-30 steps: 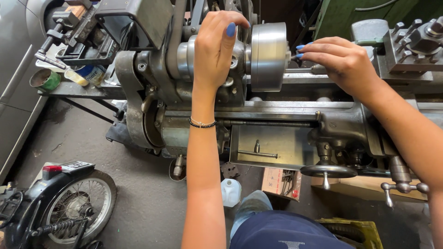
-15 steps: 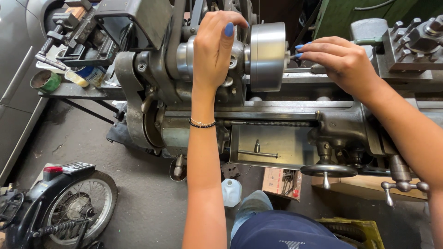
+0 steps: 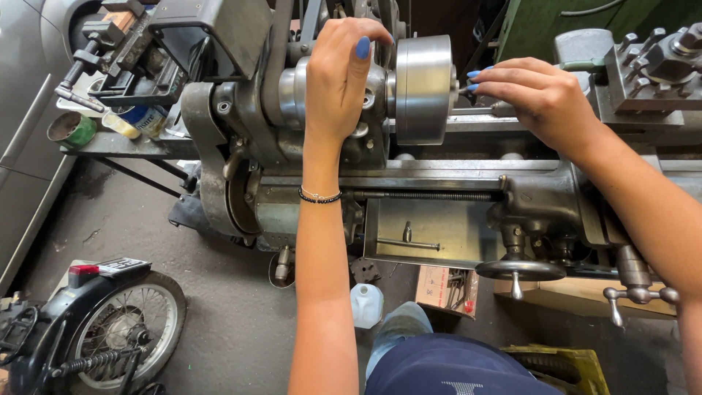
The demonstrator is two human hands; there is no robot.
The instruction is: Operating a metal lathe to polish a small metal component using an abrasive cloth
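A grey metal lathe (image 3: 439, 197) fills the view in front of me. My left hand (image 3: 340, 77) reaches over the headstock, fingers curled down behind the spindle just left of the round steel chuck (image 3: 423, 88). What the fingers grip there is hidden. My right hand (image 3: 537, 95) is at the chuck's right face, fingertips pinched on a small dark tool or workpiece (image 3: 468, 91) at the chuck's centre. A black bead bracelet (image 3: 319, 196) circles my left wrist. Both hands have blue nails.
The tool post (image 3: 658, 62) sits to the right of my right hand. A carriage handwheel (image 3: 519, 271) and a lever (image 3: 636, 296) stick out at the front. A motorbike wheel (image 3: 121, 333), a white bottle (image 3: 367, 303) and a cardboard box (image 3: 447, 289) lie on the concrete floor. A vice (image 3: 124, 55) stands at the upper left.
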